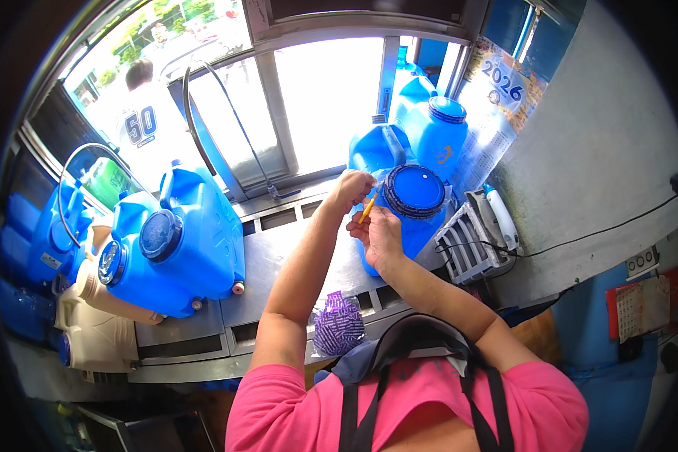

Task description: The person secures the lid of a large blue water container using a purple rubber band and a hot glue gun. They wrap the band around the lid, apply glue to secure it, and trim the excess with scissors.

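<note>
In front of me stands a blue plastic water container (405, 234) with a wide round blue lid (414, 190). A dark band with printed marks (391, 204) wraps the lid's rim, and clear plastic film hangs around the neck. My left hand (353, 187) is at the lid's left side, fingers curled, apparently pinching a bit of that film. Just below it, my right hand (381, 233) grips a slim yellow tool (367, 211), pointing up at the left fingertips; its tip is too small to identify. Behind stands another blue jug (367, 148) with a handle and a dark cap.
Blue containers (203, 237) and beige ones (99, 333) crowd the metal counter (277, 254) at left. A bag of purple printed seals (339, 326) lies near its front edge. At right are a white slatted rack (470, 240) and a cable (599, 229). A person (141, 113) stands outside the window.
</note>
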A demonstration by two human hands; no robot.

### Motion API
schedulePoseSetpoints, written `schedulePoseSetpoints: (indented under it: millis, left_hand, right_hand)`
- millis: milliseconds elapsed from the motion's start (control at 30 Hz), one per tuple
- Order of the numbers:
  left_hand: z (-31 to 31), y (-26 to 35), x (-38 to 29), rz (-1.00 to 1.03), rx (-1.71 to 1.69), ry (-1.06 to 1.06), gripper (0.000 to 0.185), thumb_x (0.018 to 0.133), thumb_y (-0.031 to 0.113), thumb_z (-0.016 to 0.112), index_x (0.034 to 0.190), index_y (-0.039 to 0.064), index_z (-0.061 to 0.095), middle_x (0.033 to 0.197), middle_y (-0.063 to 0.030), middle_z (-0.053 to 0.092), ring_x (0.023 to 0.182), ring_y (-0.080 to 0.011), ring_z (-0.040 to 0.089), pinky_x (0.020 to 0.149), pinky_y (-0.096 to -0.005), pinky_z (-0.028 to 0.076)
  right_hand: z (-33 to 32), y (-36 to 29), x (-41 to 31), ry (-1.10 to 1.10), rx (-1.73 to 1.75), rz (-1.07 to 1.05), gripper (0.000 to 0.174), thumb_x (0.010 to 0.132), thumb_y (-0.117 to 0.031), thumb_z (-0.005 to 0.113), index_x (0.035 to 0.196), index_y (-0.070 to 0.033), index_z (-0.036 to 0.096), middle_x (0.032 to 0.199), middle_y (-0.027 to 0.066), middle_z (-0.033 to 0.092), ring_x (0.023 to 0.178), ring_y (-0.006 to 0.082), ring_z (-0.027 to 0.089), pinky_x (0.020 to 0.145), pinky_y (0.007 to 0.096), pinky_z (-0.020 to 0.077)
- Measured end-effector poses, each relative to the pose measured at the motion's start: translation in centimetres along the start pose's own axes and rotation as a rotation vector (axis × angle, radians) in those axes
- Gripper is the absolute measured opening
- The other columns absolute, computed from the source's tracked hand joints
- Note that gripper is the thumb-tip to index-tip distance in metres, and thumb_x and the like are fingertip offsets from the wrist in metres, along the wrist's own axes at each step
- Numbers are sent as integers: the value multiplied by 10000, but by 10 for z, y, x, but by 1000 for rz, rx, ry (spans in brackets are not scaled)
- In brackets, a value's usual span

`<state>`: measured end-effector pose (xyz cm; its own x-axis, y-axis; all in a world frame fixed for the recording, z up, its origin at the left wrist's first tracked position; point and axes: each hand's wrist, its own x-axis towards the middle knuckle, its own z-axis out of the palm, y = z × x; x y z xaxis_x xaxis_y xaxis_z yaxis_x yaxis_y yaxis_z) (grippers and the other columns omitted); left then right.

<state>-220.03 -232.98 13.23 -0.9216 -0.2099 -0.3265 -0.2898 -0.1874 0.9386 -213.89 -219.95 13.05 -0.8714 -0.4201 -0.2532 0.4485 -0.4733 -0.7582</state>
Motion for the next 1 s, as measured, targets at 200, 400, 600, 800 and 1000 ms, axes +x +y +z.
schedulePoseSetpoints:
  millis: [200, 400, 600, 800, 1000]
  left_hand:
    - [-7, 6, 8, 12, -18, -35, 195, 837, 131, 569, 652, 73, 549, 550, 20, 410, 436, -78, 284, 404, -275, 203]
    - [-7, 6, 2, -14, 2, -24, 168, 868, 139, 523, 718, 78, 569, 573, 61, 382, 467, -54, 262, 428, -256, 169]
    - [-10, 4, 6, -15, -4, -54, 156, 858, 141, 538, 721, 79, 580, 568, 61, 396, 456, -50, 281, 415, -252, 184]
    - [-13, 0, 8, -2, -5, 8, 161, 853, 148, 550, 731, 49, 586, 588, -2, 497, 454, -84, 408, 409, -255, 283]
    - [-13, -5, 10, 63, -16, 51, 235, 873, 189, 511, 711, 30, 571, 578, -38, 513, 425, -121, 440, 416, -283, 343]
  right_hand:
    - [2, 3, -7, -9, -32, 34, 286, 941, -293, 572, 991, -20, 505, 744, 97, 599, 567, 198, 630, 508, 274, 524]
    - [-1, 7, -12, -32, -46, 26, 278, 923, -309, 601, 957, -49, 505, 741, 102, 612, 618, 230, 644, 581, 323, 544]
    - [-1, 6, -1, -12, -22, -19, 280, 939, -301, 575, 964, -34, 497, 734, 98, 598, 582, 212, 635, 545, 306, 548]
    - [8, 2, 23, 3, -33, -51, 231, 950, -245, 539, 971, -18, 504, 741, 100, 606, 582, 209, 637, 541, 308, 553]
    - [6, 1, 21, 13, -115, -2, 238, 947, -238, 547, 978, -3, 523, 745, 112, 618, 578, 208, 643, 525, 297, 552]
